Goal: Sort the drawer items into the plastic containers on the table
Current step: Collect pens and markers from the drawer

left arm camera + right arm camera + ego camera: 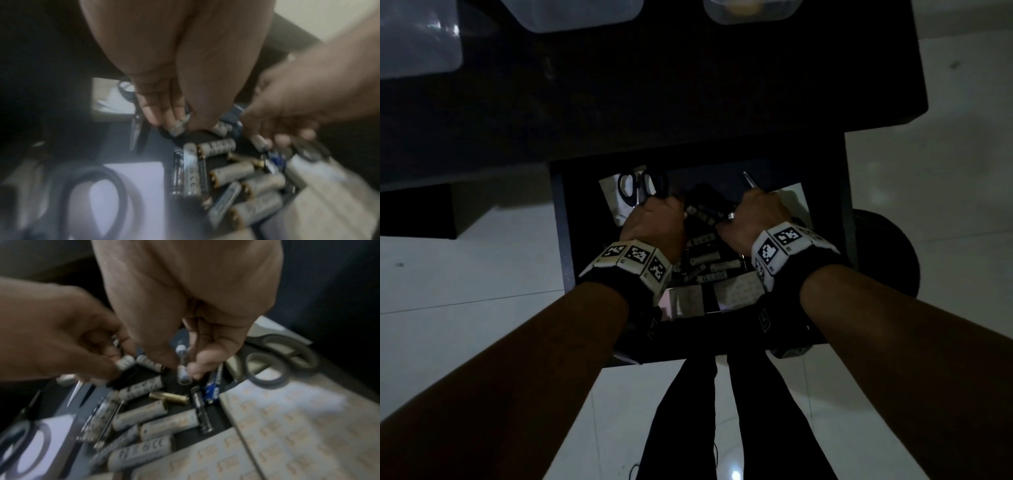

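Both my hands are down in the open drawer [565, 240], among a heap of loose batteries [144, 415]. My left hand [654, 222] pinches a pale battery [125, 364] at its fingertips. My right hand [753, 216] curls round a slim one [183, 369], perhaps more; blur hides the rest. Scissors [642, 186] lie partly under my left knuckles. The plastic containers [582, 13] on the table [688, 85] are cut off at the top edge.

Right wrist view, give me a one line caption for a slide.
Both hands pick batteries from a drawer, scissors lying nearby.
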